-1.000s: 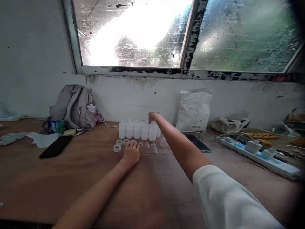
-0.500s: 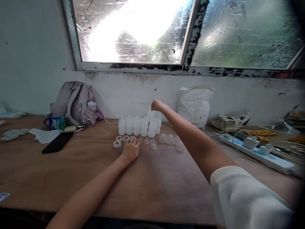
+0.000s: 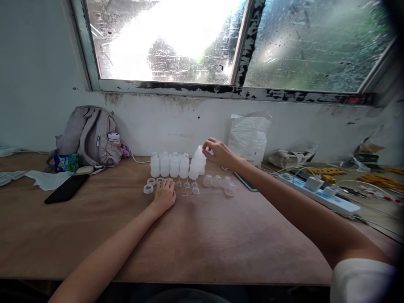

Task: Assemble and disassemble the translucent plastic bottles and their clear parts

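Observation:
Several frosted white bottles (image 3: 174,165) stand in a group near the back of the table. At the group's right end, my right hand (image 3: 214,150) pinches the top of a white bottle (image 3: 198,160). My left hand (image 3: 165,194) rests on the table among the white rings (image 3: 148,189), its fingers over some of them; whether it grips one is hidden. Small clear teat-like pieces (image 3: 195,190) lie in front of the bottles. Farther right are several clear domed caps (image 3: 216,181).
A grey backpack (image 3: 91,136), a black phone (image 3: 67,188) and a white cloth (image 3: 47,179) lie left. At the right are a white plastic bag (image 3: 249,136), another phone (image 3: 245,182) and a power strip (image 3: 318,194) with cables.
My right hand has come down a little with the bottle at the right end of the group. My left hand stays by the rings. The view has shifted slightly to the right.

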Action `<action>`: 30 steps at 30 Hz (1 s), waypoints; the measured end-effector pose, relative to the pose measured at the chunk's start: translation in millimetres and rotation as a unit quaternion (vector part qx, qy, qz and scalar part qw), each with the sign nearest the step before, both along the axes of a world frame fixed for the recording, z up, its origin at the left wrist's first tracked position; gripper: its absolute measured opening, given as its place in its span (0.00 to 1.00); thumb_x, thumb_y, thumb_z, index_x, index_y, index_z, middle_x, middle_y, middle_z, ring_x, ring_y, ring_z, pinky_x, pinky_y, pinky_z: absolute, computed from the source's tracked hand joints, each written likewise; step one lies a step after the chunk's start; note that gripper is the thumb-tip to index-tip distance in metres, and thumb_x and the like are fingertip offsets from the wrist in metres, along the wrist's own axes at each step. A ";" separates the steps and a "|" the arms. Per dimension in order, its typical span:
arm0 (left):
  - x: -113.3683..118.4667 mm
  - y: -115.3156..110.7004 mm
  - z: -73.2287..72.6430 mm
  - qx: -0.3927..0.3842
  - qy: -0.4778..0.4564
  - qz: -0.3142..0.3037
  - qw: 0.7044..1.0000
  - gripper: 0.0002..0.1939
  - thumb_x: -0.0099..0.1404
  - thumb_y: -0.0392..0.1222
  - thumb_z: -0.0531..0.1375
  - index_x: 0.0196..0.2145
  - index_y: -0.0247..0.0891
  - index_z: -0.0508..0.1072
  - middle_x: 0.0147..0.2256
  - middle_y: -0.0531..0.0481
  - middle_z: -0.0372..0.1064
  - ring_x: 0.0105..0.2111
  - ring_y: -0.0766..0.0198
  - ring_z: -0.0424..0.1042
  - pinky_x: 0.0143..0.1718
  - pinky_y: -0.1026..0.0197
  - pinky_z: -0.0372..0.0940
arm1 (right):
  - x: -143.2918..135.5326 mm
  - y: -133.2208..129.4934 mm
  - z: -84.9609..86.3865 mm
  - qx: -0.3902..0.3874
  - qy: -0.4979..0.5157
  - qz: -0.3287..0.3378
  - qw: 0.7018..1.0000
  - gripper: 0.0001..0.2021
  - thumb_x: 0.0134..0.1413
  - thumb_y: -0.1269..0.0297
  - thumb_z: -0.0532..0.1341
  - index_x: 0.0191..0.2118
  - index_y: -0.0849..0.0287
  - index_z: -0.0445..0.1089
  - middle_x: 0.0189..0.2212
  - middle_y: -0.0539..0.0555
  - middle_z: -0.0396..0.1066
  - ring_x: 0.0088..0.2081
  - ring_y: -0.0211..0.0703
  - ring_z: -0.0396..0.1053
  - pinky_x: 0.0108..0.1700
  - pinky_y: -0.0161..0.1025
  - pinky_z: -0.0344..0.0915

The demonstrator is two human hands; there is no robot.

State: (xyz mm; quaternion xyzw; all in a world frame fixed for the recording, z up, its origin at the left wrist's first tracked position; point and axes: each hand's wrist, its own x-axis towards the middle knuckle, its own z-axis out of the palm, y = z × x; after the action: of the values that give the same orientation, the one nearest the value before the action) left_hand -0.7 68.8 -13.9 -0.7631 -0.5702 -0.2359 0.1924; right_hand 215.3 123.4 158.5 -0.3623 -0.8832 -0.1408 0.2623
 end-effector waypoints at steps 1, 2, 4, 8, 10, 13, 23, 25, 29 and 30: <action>-0.3 0.7 -1.2 -0.001 -0.006 0.005 1.000 0.16 0.56 0.37 0.51 0.43 0.36 0.65 0.46 0.41 0.61 0.49 0.52 0.56 0.49 0.49 0.49 | 4.2 -4.3 -7.5 -0.020 -0.022 0.000 1.000 0.08 0.53 0.66 0.50 0.35 0.63 0.64 0.35 0.57 0.61 0.29 0.37 0.61 0.32 0.33 0.56; -0.6 1.6 -2.6 -0.004 -0.011 0.008 1.000 0.16 0.56 0.38 0.51 0.43 0.36 0.65 0.47 0.40 0.61 0.50 0.51 0.55 0.49 0.49 0.49 | 8.4 -7.1 -15.0 -0.038 -0.041 -0.002 0.998 0.08 0.53 0.67 0.50 0.34 0.63 0.64 0.35 0.57 0.61 0.29 0.37 0.61 0.31 0.33 0.55; -1.2 3.7 -5.2 -0.011 -0.019 0.015 1.000 0.17 0.56 0.38 0.51 0.44 0.35 0.64 0.48 0.40 0.61 0.51 0.51 0.54 0.51 0.48 0.47 | 16.9 -9.1 -29.6 -0.061 -0.065 -0.005 0.996 0.07 0.52 0.67 0.51 0.33 0.62 0.64 0.35 0.56 0.62 0.27 0.36 0.62 0.29 0.32 0.55; -2.2 7.2 -9.3 -0.031 -0.024 0.025 0.999 0.19 0.57 0.39 0.50 0.47 0.34 0.62 0.50 0.39 0.59 0.54 0.50 0.51 0.52 0.47 0.45 | 31.0 -5.1 -57.6 -0.074 -0.069 0.007 0.995 0.06 0.51 0.68 0.52 0.32 0.61 0.64 0.34 0.56 0.63 0.28 0.37 0.63 0.31 0.33 0.57; -2.7 8.3 -10.4 -0.040 -0.024 0.028 0.998 0.20 0.57 0.40 0.49 0.48 0.33 0.61 0.51 0.39 0.58 0.54 0.50 0.51 0.53 0.46 0.44 | 35.6 -2.7 -70.0 -0.080 -0.062 0.013 0.995 0.05 0.51 0.68 0.52 0.32 0.62 0.64 0.33 0.56 0.63 0.30 0.38 0.64 0.32 0.33 0.58; -3.6 9.4 -11.0 -0.053 -0.027 0.025 0.998 0.21 0.58 0.40 0.49 0.49 0.31 0.60 0.51 0.38 0.59 0.54 0.52 0.51 0.54 0.48 0.44 | 40.1 -0.2 -82.6 -0.092 -0.042 0.016 0.995 0.06 0.51 0.68 0.52 0.32 0.62 0.65 0.33 0.56 0.64 0.29 0.38 0.64 0.32 0.33 0.60; -3.2 2.7 -0.3 -0.028 -0.035 -0.004 0.999 0.16 0.57 0.39 0.50 0.44 0.35 0.63 0.39 0.43 0.65 0.43 0.55 0.61 0.47 0.52 0.53 | 28.9 -24.4 -91.5 -0.065 0.063 -0.005 0.996 0.10 0.54 0.67 0.49 0.39 0.60 0.66 0.34 0.56 0.65 0.28 0.38 0.65 0.34 0.35 0.61; -2.1 0.1 2.6 -0.028 -0.046 -0.023 0.998 0.14 0.58 0.39 0.50 0.42 0.36 0.63 0.38 0.44 0.65 0.41 0.56 0.62 0.44 0.54 0.55 | 18.5 -40.6 -109.3 -0.102 0.042 0.010 0.994 0.09 0.54 0.67 0.49 0.36 0.59 0.66 0.29 0.54 0.66 0.29 0.39 0.65 0.33 0.34 0.60; -1.9 -2.9 4.3 -0.029 -0.070 -0.038 0.996 0.14 0.58 0.42 0.51 0.42 0.37 0.62 0.40 0.45 0.62 0.42 0.58 0.62 0.43 0.57 0.57 | 2.1 -64.9 -150.8 -0.129 -0.020 0.020 0.991 0.11 0.55 0.64 0.49 0.38 0.58 0.67 0.36 0.56 0.65 0.33 0.41 0.66 0.35 0.36 0.61; -2.4 -2.8 3.8 -0.032 -0.074 -0.034 0.996 0.15 0.57 0.43 0.52 0.43 0.37 0.62 0.41 0.45 0.62 0.43 0.57 0.62 0.43 0.56 0.57 | 0.2 -67.2 -158.0 -0.126 -0.009 0.016 0.992 0.12 0.56 0.64 0.48 0.41 0.57 0.66 0.38 0.57 0.64 0.36 0.42 0.65 0.38 0.37 0.61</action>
State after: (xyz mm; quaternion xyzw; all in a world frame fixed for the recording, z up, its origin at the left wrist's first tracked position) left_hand -3.2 66.0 -10.1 -0.7680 -0.5640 -0.2796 0.1177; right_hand 215.5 56.2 0.5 -0.3768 -0.9020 -0.0271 0.2090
